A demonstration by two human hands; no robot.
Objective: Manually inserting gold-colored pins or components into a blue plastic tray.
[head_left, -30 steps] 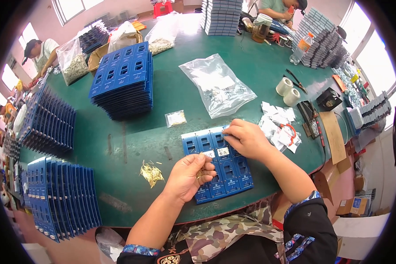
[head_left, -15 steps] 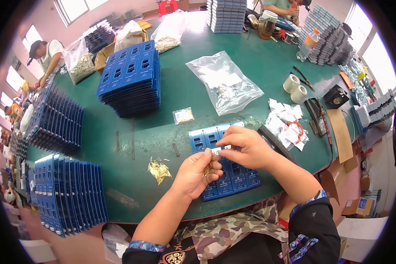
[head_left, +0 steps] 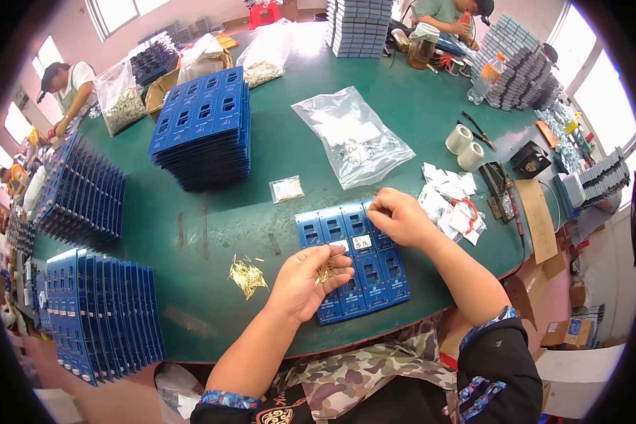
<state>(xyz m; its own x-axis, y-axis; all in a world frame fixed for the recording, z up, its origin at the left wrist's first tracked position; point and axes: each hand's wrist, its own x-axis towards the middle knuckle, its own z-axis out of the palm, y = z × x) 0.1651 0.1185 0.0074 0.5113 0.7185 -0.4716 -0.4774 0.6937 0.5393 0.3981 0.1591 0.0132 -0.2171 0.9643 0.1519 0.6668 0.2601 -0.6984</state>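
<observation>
A blue circuit board panel (head_left: 372,279), with rows of cut-out slots, lies flat on the green table in front of me. Over its left side is my left hand (head_left: 300,283), palm up, its fingers curled round several thin gold pins (head_left: 324,272). My right hand (head_left: 403,218) is at the panel's upper right, thumb and fingertips pinched together over the board; whatever is between them is too small to see. White labels (head_left: 361,242) sit on the panel between the hands. Left of my left hand lies a loose heap of gold pins (head_left: 247,277).
Tall stacks of blue panels (head_left: 203,134) stand at left. Beyond the panel lie a small bag of pins (head_left: 286,189) and a large clear bag (head_left: 353,138). At right are white packets (head_left: 449,187), tape rolls (head_left: 465,145) and a soldering iron (head_left: 517,212). Two people work across the table.
My right hand has moved away from my left hand, up and right to the panel's far edge. My left hand has opened slightly, showing more of the pins. The view has shifted a little.
</observation>
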